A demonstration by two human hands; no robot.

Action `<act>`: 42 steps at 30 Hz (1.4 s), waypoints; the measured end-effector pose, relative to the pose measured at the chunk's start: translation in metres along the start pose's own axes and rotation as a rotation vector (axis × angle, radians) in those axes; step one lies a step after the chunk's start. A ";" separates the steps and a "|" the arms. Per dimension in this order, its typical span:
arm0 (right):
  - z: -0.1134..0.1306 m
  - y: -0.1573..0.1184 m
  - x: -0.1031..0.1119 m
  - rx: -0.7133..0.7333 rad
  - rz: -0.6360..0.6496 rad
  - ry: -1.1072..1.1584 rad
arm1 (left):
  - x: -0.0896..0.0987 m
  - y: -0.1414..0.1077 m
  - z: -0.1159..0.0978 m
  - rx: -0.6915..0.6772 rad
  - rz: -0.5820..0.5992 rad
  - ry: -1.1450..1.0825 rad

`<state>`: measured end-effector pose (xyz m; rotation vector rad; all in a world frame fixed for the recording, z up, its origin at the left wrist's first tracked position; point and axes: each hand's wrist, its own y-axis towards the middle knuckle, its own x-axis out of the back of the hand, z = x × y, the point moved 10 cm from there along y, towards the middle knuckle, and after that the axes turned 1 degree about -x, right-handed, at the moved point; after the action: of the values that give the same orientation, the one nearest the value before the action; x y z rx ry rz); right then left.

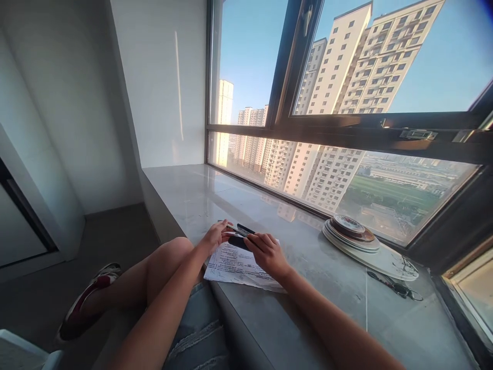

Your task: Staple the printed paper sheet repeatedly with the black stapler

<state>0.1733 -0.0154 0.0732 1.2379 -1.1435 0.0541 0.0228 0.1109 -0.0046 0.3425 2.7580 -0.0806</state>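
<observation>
Over the printed sheet, both hands meet at a black stapler [239,241] whose long arms are spread apart, with metal showing between them. My right hand [267,253] is closed around its near right end. My left hand [216,236] has its fingers pinched at the left end, by the metal part; the exact grip there is too small to make out. Beneath the hands lies a creased white paper [241,267] with printed lines and some handwriting, its near edge at the rim of the sill.
The wide grey stone sill [308,308] runs along the window. To the right sit stacked round plates or discs [348,231], with a larger pale board [396,262] under them. Beside it lie dark-handled scissors [400,290]. My bent leg [165,267] is left of the sill.
</observation>
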 end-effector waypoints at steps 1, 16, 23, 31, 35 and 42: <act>0.002 -0.001 -0.002 0.023 0.005 -0.028 | -0.003 -0.001 0.001 0.012 0.035 0.004; -0.031 -0.002 0.010 -0.399 -0.104 0.018 | 0.014 0.006 -0.005 -0.085 -0.031 0.005; -0.076 -0.015 -0.016 -0.699 0.054 0.511 | 0.028 0.005 -0.032 -0.320 -0.168 -0.081; -0.061 -0.004 -0.004 -0.507 0.041 0.339 | -0.025 -0.024 -0.062 -0.487 0.104 0.221; -0.024 0.017 0.019 -0.278 -0.070 0.257 | -0.051 -0.038 -0.062 -0.513 0.262 0.384; 0.018 0.028 0.017 -0.070 -0.075 0.193 | -0.074 -0.051 -0.048 -0.433 0.487 0.445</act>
<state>0.1534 -0.0270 0.1028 1.1853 -0.9241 0.0744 0.0610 0.0492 0.0672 0.9872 2.9058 0.7870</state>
